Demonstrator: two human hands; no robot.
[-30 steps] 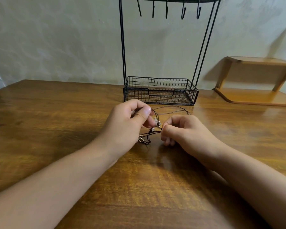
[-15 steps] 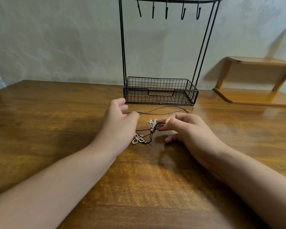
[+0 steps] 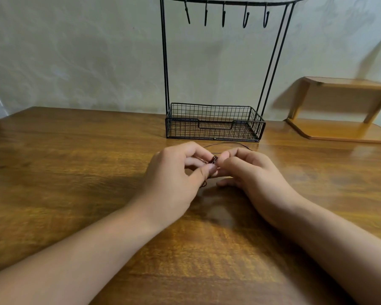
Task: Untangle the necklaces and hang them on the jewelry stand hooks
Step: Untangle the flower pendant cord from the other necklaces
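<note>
A small tangle of dark-corded necklaces sits between my two hands, just above the wooden table. My left hand pinches the tangle between thumb and curled fingers. My right hand meets it from the right, its fingertips pinching the same knot. A thin loop of cord trails on the table behind the hands. The pendants are hidden by my fingers. The black wire jewelry stand rises just beyond, with several bare hooks on its top bar.
The stand's mesh basket stands a short way behind my hands. A wooden shelf riser occupies the table's back right, against the pale wall.
Both hands have come together and lifted the tangle off the table. The silver pendants that lay exposed half a second ago are now covered by my fingers.
</note>
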